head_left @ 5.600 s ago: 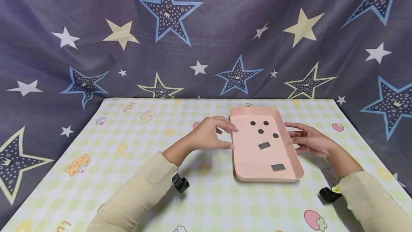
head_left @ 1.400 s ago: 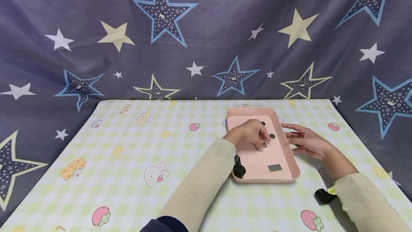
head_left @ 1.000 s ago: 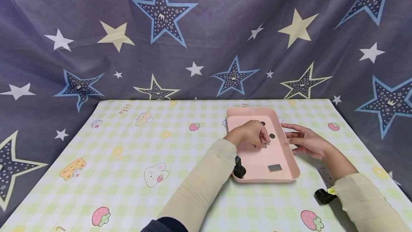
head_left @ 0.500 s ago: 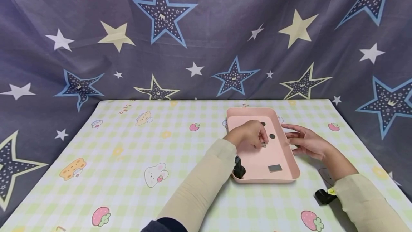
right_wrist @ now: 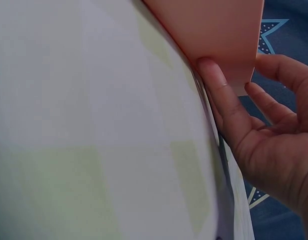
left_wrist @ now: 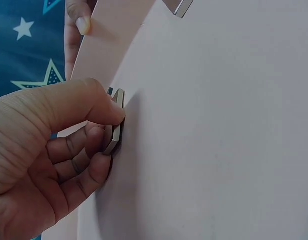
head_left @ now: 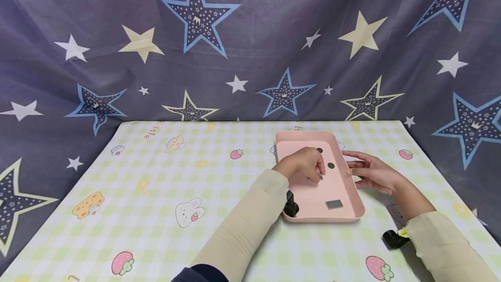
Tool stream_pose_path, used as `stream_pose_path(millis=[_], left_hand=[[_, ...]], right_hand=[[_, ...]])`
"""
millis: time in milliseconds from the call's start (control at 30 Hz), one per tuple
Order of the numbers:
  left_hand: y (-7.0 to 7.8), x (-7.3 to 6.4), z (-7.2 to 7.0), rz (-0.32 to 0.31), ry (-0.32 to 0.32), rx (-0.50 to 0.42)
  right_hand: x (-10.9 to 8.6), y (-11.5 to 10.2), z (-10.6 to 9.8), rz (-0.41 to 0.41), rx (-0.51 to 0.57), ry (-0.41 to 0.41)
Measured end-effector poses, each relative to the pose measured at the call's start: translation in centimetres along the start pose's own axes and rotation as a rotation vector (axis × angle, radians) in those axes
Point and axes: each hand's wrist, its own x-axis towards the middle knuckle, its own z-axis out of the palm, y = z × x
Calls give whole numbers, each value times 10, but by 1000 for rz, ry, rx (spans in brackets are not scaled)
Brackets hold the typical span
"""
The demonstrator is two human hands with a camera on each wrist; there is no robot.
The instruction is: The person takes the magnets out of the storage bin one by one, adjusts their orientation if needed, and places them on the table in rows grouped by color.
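Pink and low, the tray sits near the far edge of the counter, where the left hand pinches a small gray block inside and the right hand touches its side with straight fingers.

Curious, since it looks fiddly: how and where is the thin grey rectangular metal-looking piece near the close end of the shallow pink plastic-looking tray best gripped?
Probably by its long edges, pinched from above: the grey piece lies flat on the tray, with bare floor around it, and the raised walls hinder a low sideways approach.
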Motion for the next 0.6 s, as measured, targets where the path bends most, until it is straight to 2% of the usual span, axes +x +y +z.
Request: stream_pose_path(millis=[267,600], left_hand=[[0,0,0,29,22,60],[-1,1,-1,74,62,52]], right_hand=[[0,2,-1,-19,14,-20],[0,1,-1,-6,4,-11]])
